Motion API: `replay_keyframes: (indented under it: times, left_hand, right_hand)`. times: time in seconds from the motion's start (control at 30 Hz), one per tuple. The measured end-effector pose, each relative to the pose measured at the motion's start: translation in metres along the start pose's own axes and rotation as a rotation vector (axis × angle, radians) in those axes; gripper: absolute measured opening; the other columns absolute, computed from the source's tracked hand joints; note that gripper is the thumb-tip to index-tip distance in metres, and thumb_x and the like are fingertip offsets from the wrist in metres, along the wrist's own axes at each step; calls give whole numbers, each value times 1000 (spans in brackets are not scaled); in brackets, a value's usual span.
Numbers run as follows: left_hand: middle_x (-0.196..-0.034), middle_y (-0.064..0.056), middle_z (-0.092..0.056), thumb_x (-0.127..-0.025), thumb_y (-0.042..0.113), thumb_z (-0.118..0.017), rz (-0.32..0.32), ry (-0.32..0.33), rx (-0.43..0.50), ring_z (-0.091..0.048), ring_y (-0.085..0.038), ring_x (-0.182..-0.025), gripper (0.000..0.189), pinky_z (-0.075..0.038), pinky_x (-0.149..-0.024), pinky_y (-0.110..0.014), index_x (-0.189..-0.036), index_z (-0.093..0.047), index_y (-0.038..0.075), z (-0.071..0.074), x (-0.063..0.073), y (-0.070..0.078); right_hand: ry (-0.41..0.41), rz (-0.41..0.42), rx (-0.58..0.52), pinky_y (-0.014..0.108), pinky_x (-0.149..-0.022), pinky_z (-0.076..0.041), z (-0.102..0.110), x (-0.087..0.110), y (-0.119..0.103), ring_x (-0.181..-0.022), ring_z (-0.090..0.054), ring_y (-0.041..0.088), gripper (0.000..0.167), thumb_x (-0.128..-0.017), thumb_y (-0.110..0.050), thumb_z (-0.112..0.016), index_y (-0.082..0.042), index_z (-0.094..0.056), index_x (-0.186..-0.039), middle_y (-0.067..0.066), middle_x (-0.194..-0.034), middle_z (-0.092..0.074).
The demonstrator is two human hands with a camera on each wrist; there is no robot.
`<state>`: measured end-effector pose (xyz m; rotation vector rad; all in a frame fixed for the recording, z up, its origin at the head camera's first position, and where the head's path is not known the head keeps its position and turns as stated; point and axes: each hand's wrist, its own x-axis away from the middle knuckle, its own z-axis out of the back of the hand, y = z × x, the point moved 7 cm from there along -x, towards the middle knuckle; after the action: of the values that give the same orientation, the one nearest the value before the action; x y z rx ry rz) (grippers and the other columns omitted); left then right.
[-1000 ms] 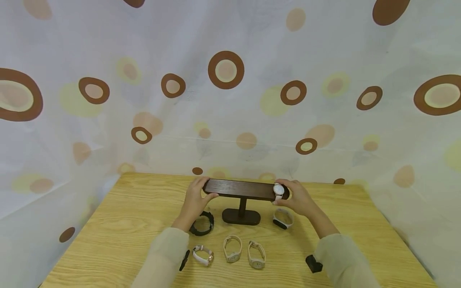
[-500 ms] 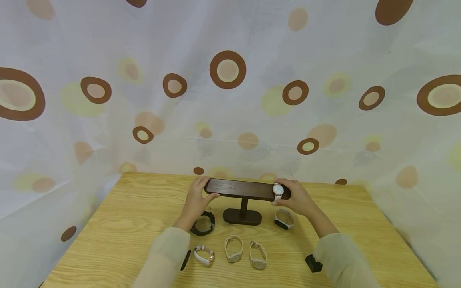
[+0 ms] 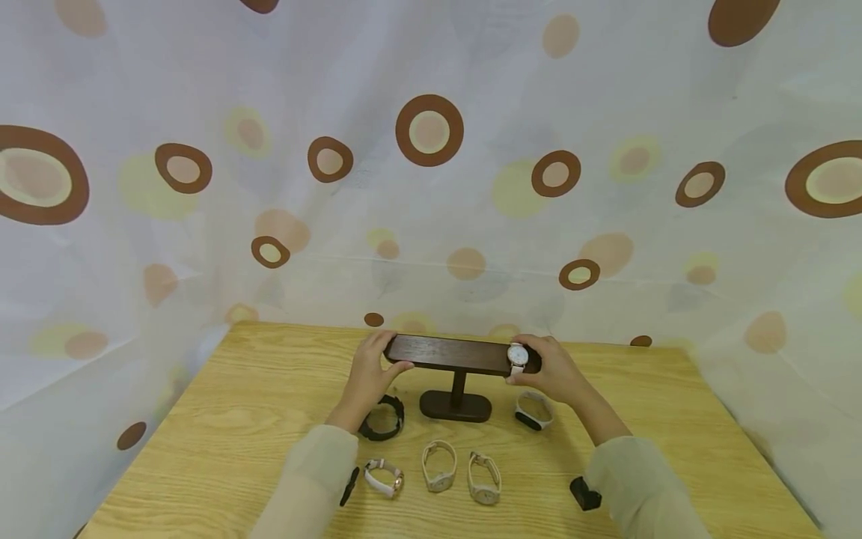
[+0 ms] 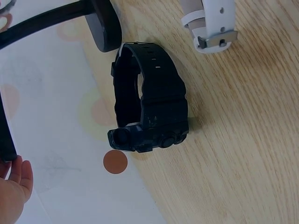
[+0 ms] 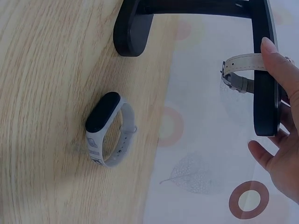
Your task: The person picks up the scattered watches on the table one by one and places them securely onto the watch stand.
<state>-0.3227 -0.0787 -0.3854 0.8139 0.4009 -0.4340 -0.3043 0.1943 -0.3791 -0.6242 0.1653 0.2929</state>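
Both hands are on the watch stand [image 3: 441, 352], a dark bar on a post whose oval base [image 3: 456, 406] appears to sit on the wooden table [image 3: 202, 449]. Left hand [image 3: 370, 378] is clamped on the bar's left end, thumb along the near edge, fingers at the far edge. Right hand [image 3: 555, 370] is clamped on the right end, thumb at the near edge against the pale strap of the white-dial watch [image 3: 517, 356]. That watch is looped around the bar near its right end, dial up, strap hanging under.

Rest of the table: chunky black watch [image 4: 161, 98] left of the base, near the left wrist. White fitness band [image 5: 103, 112] with a dark screen, right of the base, below the right hand. White-strap watch [image 3: 379, 485] with a rose-gold case, closer to the person. Two beige watches [image 3: 483, 494] side by side, in front of the base. Small black object [image 3: 585, 494] beside the right sleeve [image 3: 633, 479]; can't tell what. Spotted cloth [image 3: 431, 217] hangs behind it all.
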Motion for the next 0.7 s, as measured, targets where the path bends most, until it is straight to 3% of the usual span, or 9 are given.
replay_keyframes:
  times: [0.7]
  left_hand:
    - [-122,-17,-56,-76,23,-73,10,0,-5,-52,-34,-116,58,-46,-96,-44,-125,-54,-2,-3,-3,-3]
  right_hand:
    - [8,34,22,44,-75,-48,-9,-12,-12,-91,-52,28,62,-70,-18,-81,0,-55,-124,19,-108,-59]
